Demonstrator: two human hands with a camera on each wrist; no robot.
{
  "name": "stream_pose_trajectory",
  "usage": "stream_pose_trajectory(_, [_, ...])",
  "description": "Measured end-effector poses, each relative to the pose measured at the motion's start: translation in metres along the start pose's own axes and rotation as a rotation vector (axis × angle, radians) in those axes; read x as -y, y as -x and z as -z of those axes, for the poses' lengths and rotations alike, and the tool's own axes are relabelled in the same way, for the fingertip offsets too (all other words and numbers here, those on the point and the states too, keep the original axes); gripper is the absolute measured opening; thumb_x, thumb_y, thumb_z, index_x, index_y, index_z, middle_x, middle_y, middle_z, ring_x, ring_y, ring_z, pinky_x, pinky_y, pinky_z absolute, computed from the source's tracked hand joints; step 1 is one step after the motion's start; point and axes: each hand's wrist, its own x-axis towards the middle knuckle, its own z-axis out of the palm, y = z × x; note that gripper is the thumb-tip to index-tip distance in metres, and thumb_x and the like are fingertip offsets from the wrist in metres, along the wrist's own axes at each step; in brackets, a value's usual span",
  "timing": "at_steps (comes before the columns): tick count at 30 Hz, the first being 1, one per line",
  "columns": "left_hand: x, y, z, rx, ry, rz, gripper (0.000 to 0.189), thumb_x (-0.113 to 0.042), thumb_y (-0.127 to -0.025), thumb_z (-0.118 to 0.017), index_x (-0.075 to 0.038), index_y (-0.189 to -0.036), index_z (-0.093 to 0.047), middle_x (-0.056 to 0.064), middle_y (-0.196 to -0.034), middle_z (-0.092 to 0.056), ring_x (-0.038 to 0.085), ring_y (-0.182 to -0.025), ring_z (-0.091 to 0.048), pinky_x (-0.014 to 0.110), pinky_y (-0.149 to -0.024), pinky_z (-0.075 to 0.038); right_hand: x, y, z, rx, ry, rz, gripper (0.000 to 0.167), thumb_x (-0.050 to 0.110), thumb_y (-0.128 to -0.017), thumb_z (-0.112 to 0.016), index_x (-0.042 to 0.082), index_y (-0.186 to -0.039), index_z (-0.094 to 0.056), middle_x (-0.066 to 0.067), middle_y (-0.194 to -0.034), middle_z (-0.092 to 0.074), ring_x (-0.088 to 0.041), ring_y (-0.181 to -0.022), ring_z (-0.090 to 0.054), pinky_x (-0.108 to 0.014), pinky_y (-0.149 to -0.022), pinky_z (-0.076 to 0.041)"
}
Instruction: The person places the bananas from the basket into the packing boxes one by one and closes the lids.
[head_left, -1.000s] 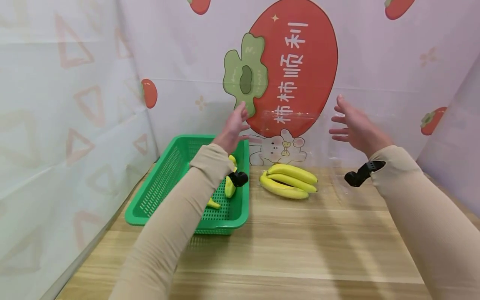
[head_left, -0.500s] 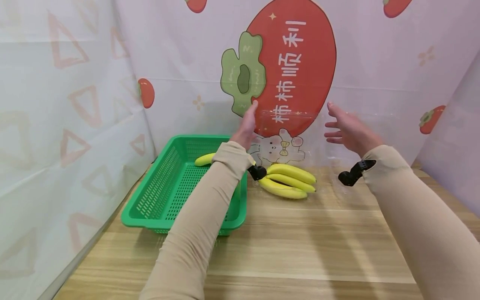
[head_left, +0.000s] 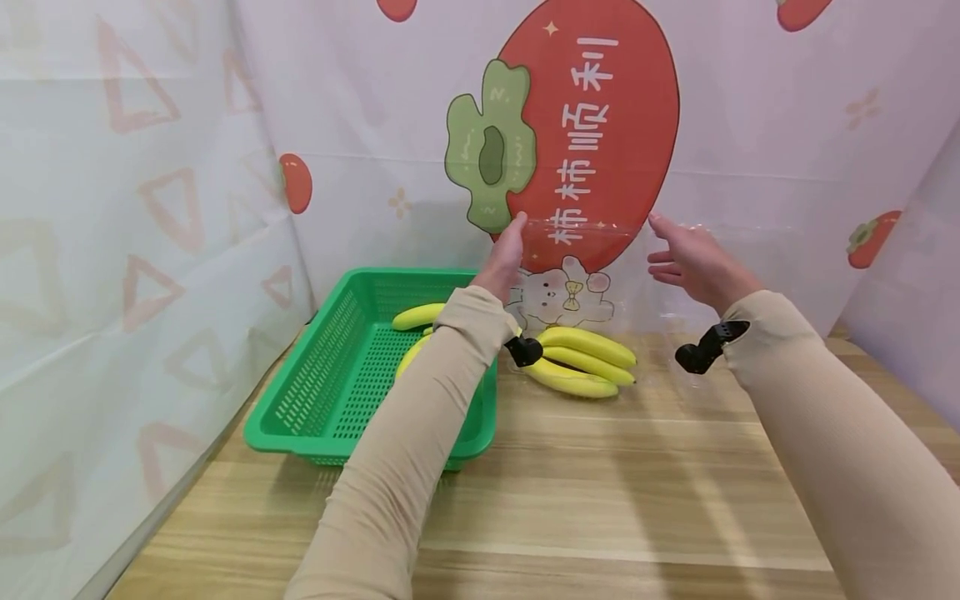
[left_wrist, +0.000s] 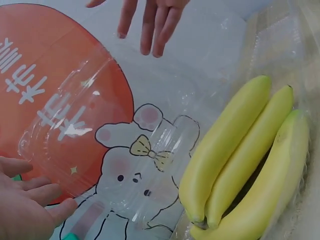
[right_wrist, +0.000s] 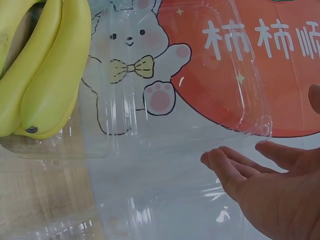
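Several yellow bananas (head_left: pixel 588 354) lie side by side in a clear plastic clamshell box whose raised lid (right_wrist: pixel 250 100) stands against the back wall. My left hand (head_left: pixel 506 258) is held with fingers extended near the lid's left side, as the left wrist view also shows. Across from it, my right hand (head_left: pixel 693 262) has its fingers reaching inward, close to the lid's right edge (right_wrist: pixel 267 130). Neither hand grips anything. Whether the fingertips touch the transparent lid I cannot tell.
A green perforated basket (head_left: pixel 258 437) stands left of the box, with bananas (head_left: pixel 417 317) inside, partly behind my left sleeve (head_left: pixel 405 433). More clear plastic (right_wrist: pixel 140 215) lies right of the box. A printed sheet (head_left: pixel 360 183) hangs behind the wooden table (head_left: pixel 570 500).
My left hand has moved right, from over the basket to the lid's left side. My right hand has shifted slightly left and lower, bringing the hands closer together. The bananas stay in place.
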Motion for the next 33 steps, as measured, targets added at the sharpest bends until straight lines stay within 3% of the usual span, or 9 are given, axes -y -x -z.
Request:
stream_pose_trajectory(10, [0.000,0.005,-0.006,-0.010,-0.064,-0.004,0.066,-0.058,-0.112,-0.032,-0.027,-0.169,-0.029,0.002,-0.178,-0.023,0.029,-0.164,-0.021,0.055,-0.133,-0.020,0.001,0.013,-0.006,-0.096,0.037,-0.041,0.105,0.076,-0.101,-0.041,0.008,-0.172,-0.003,-0.029,-0.174,-0.018,-0.049,-0.155,-0.034,-0.053,-0.126,-0.034])
stream_pose_trajectory(19, [0.005,0.008,-0.005,-0.073,-0.123,-0.086,0.063,-0.051,-0.114,-0.034,-0.018,-0.167,-0.035,0.003,-0.173,-0.033,0.027,-0.160,-0.030,0.053,-0.132,-0.024,0.003,0.020,-0.014,-0.140,0.008,-0.024,0.103,0.074,-0.101,-0.043,0.004,-0.170,-0.013,-0.030,-0.172,-0.026,-0.049,-0.152,-0.040,-0.053,-0.124,-0.038])
stream_pose_trajectory(21, [0.007,0.010,-0.006,-0.084,-0.129,-0.113,0.056,-0.050,-0.113,-0.036,-0.010,-0.148,-0.056,0.005,-0.158,-0.049,0.027,-0.152,-0.039,0.050,-0.130,-0.030,0.001,0.021,-0.015,-0.143,0.012,-0.025,0.104,0.075,-0.101,-0.042,0.003,-0.170,-0.013,-0.030,-0.171,-0.027,-0.049,-0.151,-0.040,-0.053,-0.124,-0.038])
stream_pose_trajectory(22, [0.009,0.011,-0.006,-0.093,-0.127,-0.120,0.052,-0.050,-0.113,-0.038,-0.008,-0.131,-0.063,0.006,-0.145,-0.054,0.027,-0.146,-0.043,0.048,-0.126,-0.034,-0.001,0.022,-0.015,-0.140,0.012,-0.025,0.105,0.076,-0.101,-0.043,0.003,-0.170,-0.012,-0.030,-0.171,-0.027,-0.049,-0.151,-0.040,-0.052,-0.125,-0.038])
stream_pose_trajectory(23, [0.010,0.012,-0.007,-0.099,-0.127,-0.119,0.053,-0.051,-0.112,-0.038,-0.006,-0.126,-0.063,0.006,-0.142,-0.055,0.027,-0.144,-0.044,0.047,-0.125,-0.035,-0.002,0.022,-0.014,-0.134,0.011,-0.025,0.106,0.076,-0.100,-0.043,0.002,-0.170,-0.011,-0.030,-0.172,-0.026,-0.048,-0.151,-0.040,-0.052,-0.125,-0.038])
stream_pose_trajectory(26, [0.011,0.017,-0.007,-0.110,-0.135,-0.088,0.056,-0.054,-0.111,-0.039,-0.004,-0.125,-0.060,0.007,-0.139,-0.054,0.028,-0.141,-0.047,0.045,-0.124,-0.037,-0.005,0.024,-0.013,-0.111,0.007,-0.025,0.107,0.075,-0.101,-0.041,0.000,-0.169,-0.009,-0.030,-0.172,-0.025,-0.047,-0.152,-0.039,-0.050,-0.126,-0.037])
stream_pose_trajectory(27, [0.011,0.019,-0.008,-0.114,-0.134,-0.071,0.059,-0.056,-0.110,-0.040,-0.004,-0.135,-0.058,0.008,-0.139,-0.055,0.028,-0.140,-0.048,0.045,-0.123,-0.037,-0.006,0.025,-0.012,-0.107,0.008,-0.025,0.106,0.075,-0.101,-0.041,0.000,-0.169,-0.009,-0.031,-0.172,-0.026,-0.046,-0.151,-0.039,-0.050,-0.126,-0.037])
stream_pose_trajectory(29, [0.010,0.022,-0.008,-0.114,-0.151,-0.027,0.075,-0.059,-0.109,-0.039,-0.007,-0.162,-0.032,0.010,-0.162,-0.043,0.029,-0.149,-0.042,0.048,-0.128,-0.033,-0.007,0.026,-0.012,-0.108,0.004,-0.022,0.105,0.074,-0.102,-0.039,-0.002,-0.169,-0.009,-0.032,-0.170,-0.028,-0.045,-0.150,-0.041,-0.049,-0.126,-0.036])
stream_pose_trajectory(33, [0.010,0.027,-0.013,-0.153,-0.164,0.003,0.083,-0.061,-0.108,-0.040,-0.007,-0.167,-0.018,0.014,-0.161,-0.044,0.031,-0.148,-0.044,0.049,-0.127,-0.034,-0.008,0.028,-0.012,-0.144,0.000,-0.016,0.103,0.072,-0.103,-0.039,-0.004,-0.167,-0.013,-0.033,-0.167,-0.033,-0.043,-0.148,-0.043,-0.048,-0.126,-0.037])
